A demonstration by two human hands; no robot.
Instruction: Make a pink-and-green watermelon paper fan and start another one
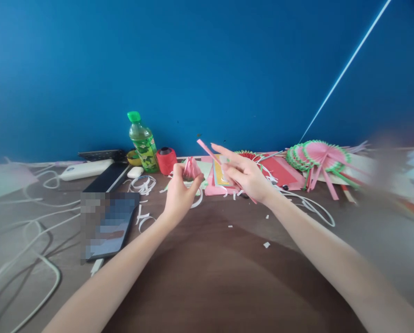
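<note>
My left hand (181,192) pinches a small folded pink paper fan (192,169) between thumb and fingers, raised above the table. To its right, my right hand (246,173) grips a narrow pink paper strip (204,148), whose upper end slants up and left toward the fan. The strip's lower end comes out beneath the palm. A gap lies between the two hands. Behind my right hand are pink and red paper sheets (286,172) and a yellow piece (219,172), partly covered by the hand.
Finished pink and green paper fans (326,155) lie at the back right. A green-capped bottle (142,143) and red thread spool (166,161) stand by the blue wall. At left are a phone (114,226), a white power bank (86,170) and looping cables (50,263). Paper scraps (266,244) dot the table.
</note>
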